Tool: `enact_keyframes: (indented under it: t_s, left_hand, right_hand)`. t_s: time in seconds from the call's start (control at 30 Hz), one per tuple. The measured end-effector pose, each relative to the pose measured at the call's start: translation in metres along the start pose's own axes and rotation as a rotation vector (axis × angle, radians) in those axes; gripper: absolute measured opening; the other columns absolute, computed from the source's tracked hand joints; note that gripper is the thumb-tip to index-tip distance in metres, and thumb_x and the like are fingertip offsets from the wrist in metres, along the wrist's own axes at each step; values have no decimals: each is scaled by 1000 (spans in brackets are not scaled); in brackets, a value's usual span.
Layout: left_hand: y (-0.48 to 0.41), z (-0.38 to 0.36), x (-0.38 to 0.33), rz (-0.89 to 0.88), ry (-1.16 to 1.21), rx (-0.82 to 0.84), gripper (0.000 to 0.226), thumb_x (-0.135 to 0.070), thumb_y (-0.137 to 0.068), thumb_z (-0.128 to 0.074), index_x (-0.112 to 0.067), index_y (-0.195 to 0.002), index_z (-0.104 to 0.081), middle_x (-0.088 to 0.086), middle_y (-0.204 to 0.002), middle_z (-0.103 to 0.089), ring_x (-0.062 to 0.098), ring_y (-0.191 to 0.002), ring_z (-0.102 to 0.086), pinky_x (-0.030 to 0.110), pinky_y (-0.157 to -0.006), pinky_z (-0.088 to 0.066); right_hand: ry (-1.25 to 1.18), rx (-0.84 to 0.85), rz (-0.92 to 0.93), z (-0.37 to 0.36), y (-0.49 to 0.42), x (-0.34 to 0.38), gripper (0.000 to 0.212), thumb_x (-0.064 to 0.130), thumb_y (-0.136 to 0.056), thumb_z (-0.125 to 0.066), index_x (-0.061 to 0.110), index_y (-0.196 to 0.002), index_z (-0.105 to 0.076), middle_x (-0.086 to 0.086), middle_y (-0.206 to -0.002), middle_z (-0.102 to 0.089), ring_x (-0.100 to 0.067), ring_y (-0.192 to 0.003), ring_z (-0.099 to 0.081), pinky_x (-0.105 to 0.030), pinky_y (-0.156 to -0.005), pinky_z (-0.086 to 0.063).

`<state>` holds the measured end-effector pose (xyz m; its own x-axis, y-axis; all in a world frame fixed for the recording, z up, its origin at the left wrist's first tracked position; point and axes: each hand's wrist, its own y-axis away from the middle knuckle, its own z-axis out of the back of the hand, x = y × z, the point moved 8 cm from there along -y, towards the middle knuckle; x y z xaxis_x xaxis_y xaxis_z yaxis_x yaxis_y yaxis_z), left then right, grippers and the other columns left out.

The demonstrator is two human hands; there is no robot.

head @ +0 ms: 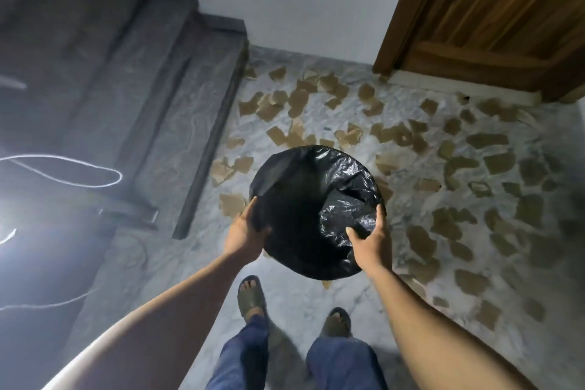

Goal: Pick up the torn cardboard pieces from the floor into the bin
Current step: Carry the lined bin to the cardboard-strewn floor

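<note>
Bin [316, 209] between both hands [248, 229] [372, 242]

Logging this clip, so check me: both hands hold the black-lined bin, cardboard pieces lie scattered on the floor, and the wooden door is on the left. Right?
Not quite. The head view shows the door at the upper right; dark steps fill the left. The rest holds: the left hand and right hand hold the bin, and cardboard pieces lie scattered on the floor.
</note>
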<state>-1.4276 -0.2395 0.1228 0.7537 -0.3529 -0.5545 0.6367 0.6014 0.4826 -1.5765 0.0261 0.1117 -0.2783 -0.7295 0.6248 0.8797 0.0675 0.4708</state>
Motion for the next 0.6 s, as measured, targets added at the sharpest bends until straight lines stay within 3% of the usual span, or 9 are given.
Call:
enact_keyframes:
  t_s: [0.13,0.23,0.33,0.43,0.53,0.6]
  left_hand:
    - [-116,-63,35,-4,-19,44,76,-27,-84,-66,-44,-149,-29,7,-124,-64,33,-98,-64,39,-78,-55]
    - [-210,-108,61,-12,-9,29,79,-39,-83,-66,-49,-148,-22,7,-125,-61,31,-103,-63,43,-84,-55]
    - [-313,-145,74,-78,68,-33,79,-38,-83,-68,-42,-150,-27,9,-119,-61,32,-105,-62,44,-89,-54]
    - [-404,-165,62,-184,95,-129,79,-40,-82,-65,-33,-153,-29,11,-126,-60,34,-109,-61,44,-91,-53]
    - [-490,-178,41,-306,123,-237,76,-29,-88,-68,-27,-154,-29,8,-139,-55,31,-123,-54,36,-100,-46]
    - [-541,-190,32,-375,170,-297,76,-21,-90,-67,-27,-154,-27,5,-142,-52,28,-127,-51,30,-102,-42]
  right_hand:
    - [-36,-83,-42,-61,-81,-26,97,11,-83,-79,22,-159,-20,-18,-150,-44,-34,-134,-48,-38,-104,-42]
    - [-79,-107,3,-113,-167,-48,96,10,-81,-79,20,-159,-24,-16,-148,-48,-31,-134,-49,-37,-108,-42]
    - [-132,-105,35,-160,-260,-55,89,18,-86,-77,26,-158,-25,-10,-150,-48,-27,-135,-49,-34,-104,-44]
    - [-175,-125,85,-190,-352,-45,86,24,-90,-75,32,-158,-23,-3,-156,-39,-23,-140,-42,-30,-104,-40]
    - [-215,-113,165,-215,-438,-28,91,30,-90,-74,35,-159,-16,1,-162,-29,-22,-145,-34,-34,-112,-37]
    - [-271,-46,181,-239,-490,-23,90,31,-90,-74,39,-158,-15,3,-162,-27,-24,-143,-37,-46,-112,-42]
